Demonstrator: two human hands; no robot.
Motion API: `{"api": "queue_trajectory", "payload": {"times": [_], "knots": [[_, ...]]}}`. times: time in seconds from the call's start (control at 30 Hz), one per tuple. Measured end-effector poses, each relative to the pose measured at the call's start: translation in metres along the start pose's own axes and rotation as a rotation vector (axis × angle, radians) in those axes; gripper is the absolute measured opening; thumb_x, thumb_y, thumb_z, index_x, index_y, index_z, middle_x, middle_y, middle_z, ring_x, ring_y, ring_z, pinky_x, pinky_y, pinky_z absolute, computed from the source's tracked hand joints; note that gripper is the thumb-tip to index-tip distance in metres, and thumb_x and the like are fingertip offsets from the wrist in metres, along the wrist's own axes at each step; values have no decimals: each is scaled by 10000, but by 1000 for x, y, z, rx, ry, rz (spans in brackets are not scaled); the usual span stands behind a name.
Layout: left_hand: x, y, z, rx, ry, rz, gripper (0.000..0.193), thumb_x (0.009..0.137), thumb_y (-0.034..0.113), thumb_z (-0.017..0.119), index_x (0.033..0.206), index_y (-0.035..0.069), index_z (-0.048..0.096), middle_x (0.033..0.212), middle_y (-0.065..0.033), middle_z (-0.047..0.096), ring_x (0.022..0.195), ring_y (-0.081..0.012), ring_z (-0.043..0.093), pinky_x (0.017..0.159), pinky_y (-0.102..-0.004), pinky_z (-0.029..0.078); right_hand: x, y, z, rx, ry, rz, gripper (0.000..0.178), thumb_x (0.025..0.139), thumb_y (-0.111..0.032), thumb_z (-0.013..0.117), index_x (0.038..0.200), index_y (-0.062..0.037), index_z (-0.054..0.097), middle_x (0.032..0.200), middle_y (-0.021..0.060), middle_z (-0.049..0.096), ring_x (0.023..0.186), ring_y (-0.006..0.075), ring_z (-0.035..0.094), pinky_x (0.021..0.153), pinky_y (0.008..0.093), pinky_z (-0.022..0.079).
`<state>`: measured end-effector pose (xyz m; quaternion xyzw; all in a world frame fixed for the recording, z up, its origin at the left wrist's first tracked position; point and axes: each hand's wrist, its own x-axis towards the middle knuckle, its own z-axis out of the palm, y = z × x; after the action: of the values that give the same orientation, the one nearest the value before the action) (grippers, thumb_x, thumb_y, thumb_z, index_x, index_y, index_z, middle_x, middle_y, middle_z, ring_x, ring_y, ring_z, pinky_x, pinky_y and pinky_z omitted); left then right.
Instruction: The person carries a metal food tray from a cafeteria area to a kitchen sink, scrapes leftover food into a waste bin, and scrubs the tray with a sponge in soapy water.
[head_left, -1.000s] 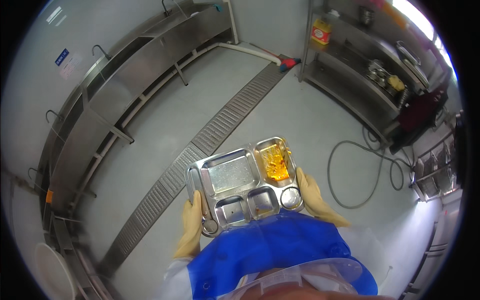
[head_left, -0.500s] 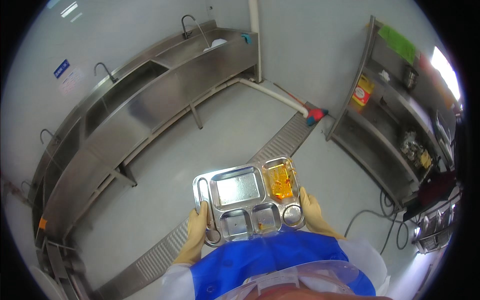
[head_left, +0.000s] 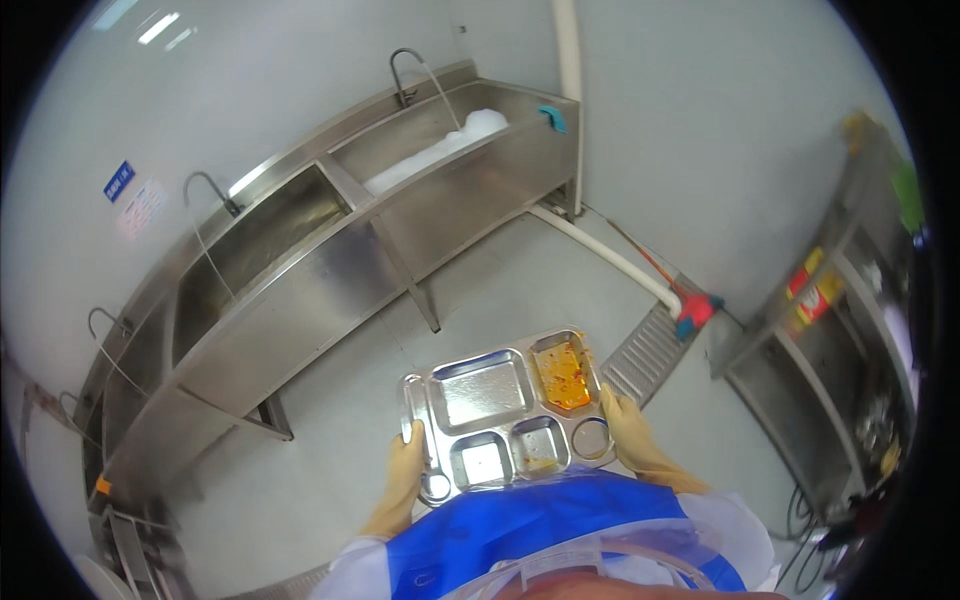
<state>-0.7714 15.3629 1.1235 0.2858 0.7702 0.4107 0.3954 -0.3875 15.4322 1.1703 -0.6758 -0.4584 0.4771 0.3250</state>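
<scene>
A shiny metal compartment tray [head_left: 440, 424] is held in front of my blue apron [head_left: 560, 510]. My left hand [head_left: 405, 468], in a cream glove, grips its left edge with the thumb over the rim. On the opposite side my right hand [head_left: 632, 430], gloved alike, is closed on the right edge. Orange, oily food remains [head_left: 566, 374] with red bits coat the upper right compartment. A little yellowish residue lies in the lower middle compartment. The large upper left compartment shows only wet shine. Fingers under the tray are hidden.
A long steel sink unit [head_left: 330, 275] runs along the left wall; water runs from taps, and white foam [head_left: 430, 155] fills part of the far basin. A red and blue mop head [head_left: 698, 312] lies by a floor drain grate [head_left: 648, 355]. Steel shelving [head_left: 790, 410] stands at right.
My view has turned and come nearer the sinks, so the foam shows more and the shelving has slid right. Both hands still hold the tray.
</scene>
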Motion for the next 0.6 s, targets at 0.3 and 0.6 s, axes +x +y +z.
{"api": "queue_trajectory", "payload": {"times": [0.3, 0.6], "knots": [[188, 115, 11, 119, 245, 19, 660, 983, 613, 555, 914, -33, 666, 726, -121, 651, 648, -225, 624, 604, -374, 487, 260, -104, 114, -244, -139, -96, 761, 1001, -658, 504, 982, 78, 699, 876, 212, 677, 869, 265, 623, 798, 424, 480], [372, 161, 13, -178, 309, -68, 697, 1005, 641, 529, 1079, -42, 649, 877, -114, 661, 784, -228, 635, 673, -382, 497, 409, -275, 178, -144, -221, -262, 699, 998, -598, 555, 1087, 80, 697, 1017, 225, 684, 1001, 267, 637, 893, 385, 479]]}}
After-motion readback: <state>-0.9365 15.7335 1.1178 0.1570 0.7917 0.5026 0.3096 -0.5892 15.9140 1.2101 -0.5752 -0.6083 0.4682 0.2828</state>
